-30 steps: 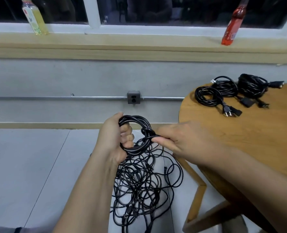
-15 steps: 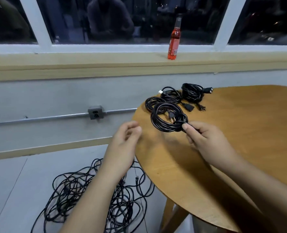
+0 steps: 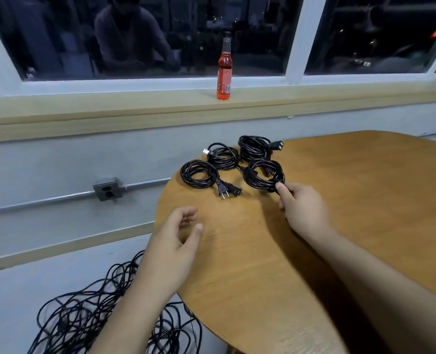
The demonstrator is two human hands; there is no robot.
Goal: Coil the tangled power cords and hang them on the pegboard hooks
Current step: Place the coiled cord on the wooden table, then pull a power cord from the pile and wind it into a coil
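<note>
**Right hand** (image 3: 302, 208): thumb and forefinger pinch the near rim of a coil (image 3: 264, 176) that lies on the table (image 3: 352, 213). My guess is the grip keeps the loops together while the coil is set among the others.

**Left hand** (image 3: 176, 236): over the table's edge, fingers loosely curled, holding nothing. It looks free for the next cord.

**Other coils:** three lie flat near the table's far left edge, close together.
- Left coil (image 3: 199, 173), with its plugs pointing toward the person.
- Middle coil (image 3: 223, 155).
- Back coil (image 3: 254, 146).

The held coil lies just beside them. They seem to be staged here, as no pegboard or hooks are in view.

**Tangle** (image 3: 84, 315): on the floor below the table's left side, partly hidden by the left forearm. Much cord is not yet coiled, so I judge the task far from done.

**Around:**
- Bottle (image 3: 224, 70), upright on the sill (image 3: 135, 111).
- Outlet (image 3: 107, 192), on the wall.

**In the way:** nothing lies between the hands and the coils. The table edge overhangs part of the tangle.
</note>
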